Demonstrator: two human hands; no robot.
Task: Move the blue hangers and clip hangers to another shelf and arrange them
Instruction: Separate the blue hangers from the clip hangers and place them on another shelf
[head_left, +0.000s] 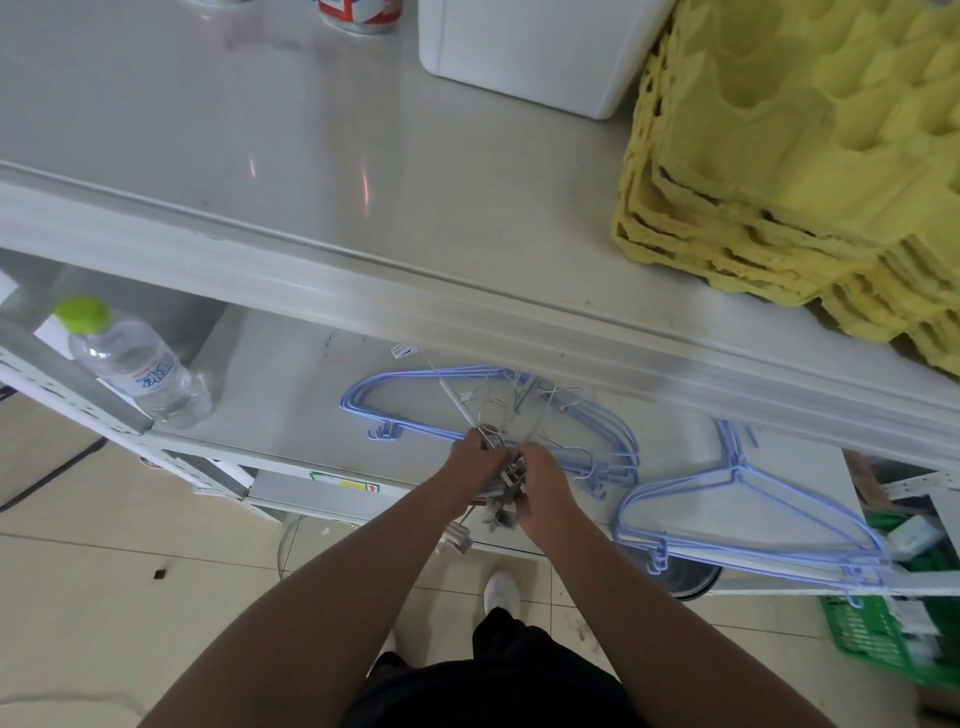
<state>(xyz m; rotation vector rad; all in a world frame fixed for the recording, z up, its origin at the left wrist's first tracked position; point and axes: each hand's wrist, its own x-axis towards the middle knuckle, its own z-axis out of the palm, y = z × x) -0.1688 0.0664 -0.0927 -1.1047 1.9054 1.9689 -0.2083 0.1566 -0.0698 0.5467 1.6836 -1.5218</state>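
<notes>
Left hand (475, 460) and right hand (540, 483) both gripping tangled clip hangers (501, 488) at near shelf (291, 441) edge. Advising: untangling wire hooks before lifting, avoiding snagging blue hangers (613, 441).

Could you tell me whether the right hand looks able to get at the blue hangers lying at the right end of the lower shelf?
Probably not yet: the right hand and left hand both grip the clip hangers. The path to the blue hangers itself looks open.

Head-worn view, steeply downward, close.
</notes>
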